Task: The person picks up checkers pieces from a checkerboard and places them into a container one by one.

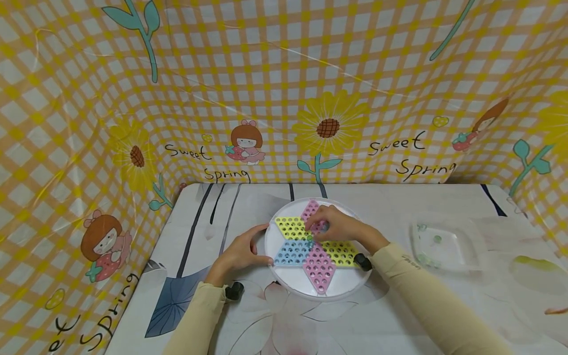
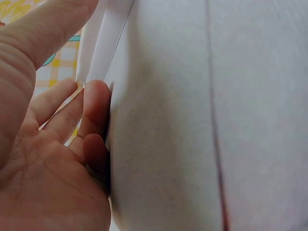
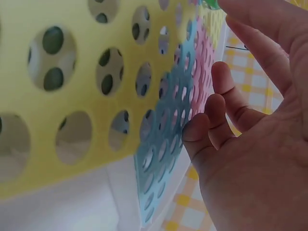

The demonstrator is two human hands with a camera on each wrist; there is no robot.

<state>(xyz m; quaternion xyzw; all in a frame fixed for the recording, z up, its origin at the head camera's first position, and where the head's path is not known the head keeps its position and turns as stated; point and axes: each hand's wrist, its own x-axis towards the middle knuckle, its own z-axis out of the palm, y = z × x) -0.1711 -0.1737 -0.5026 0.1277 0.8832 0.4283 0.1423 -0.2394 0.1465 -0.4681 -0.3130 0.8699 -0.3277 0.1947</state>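
A round white Chinese checkers board [image 1: 284, 283] with a star of pink, yellow and blue hole panels lies on the table. My right hand [image 1: 334, 224] is over the star's upper part, thumb and index finger pinching a green glass marble [image 3: 210, 4] near the centre. Its other fingers [image 3: 196, 127] are loosely bent close to the panels. Another marble [image 1: 310, 244] shows just below the fingertips in the head view. My left hand [image 1: 239, 254] rests at the board's left rim, thumb and fingers spread along it, the fingers relaxed against the tabletop in the left wrist view.
A clear square plastic container [image 1: 445, 249] with a few green marbles stands on the table right of the board. The patterned tablecloth [image 1: 248, 315] covers the table. A yellow checked curtain [image 1: 275, 88] hangs behind and along the left side.
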